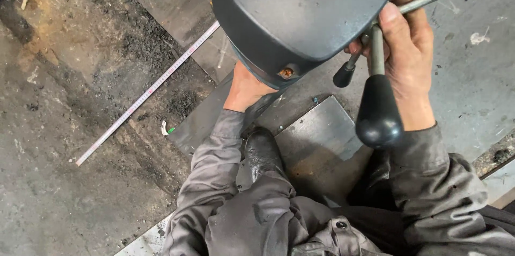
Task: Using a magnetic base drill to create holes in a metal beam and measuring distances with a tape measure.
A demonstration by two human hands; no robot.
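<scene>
My right hand wraps around metal feed lever beside dark machine head. My left hand reaches beneath head, rests on steel plate; fingers hidden, grip cannot tell. Black boot on plate. Measuring tape lies on floor.

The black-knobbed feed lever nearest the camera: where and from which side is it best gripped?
Grip the feed lever on its bare steel shaft above the black knob, coming from the right as the right hand does; the machine head blocks the left side.
</scene>
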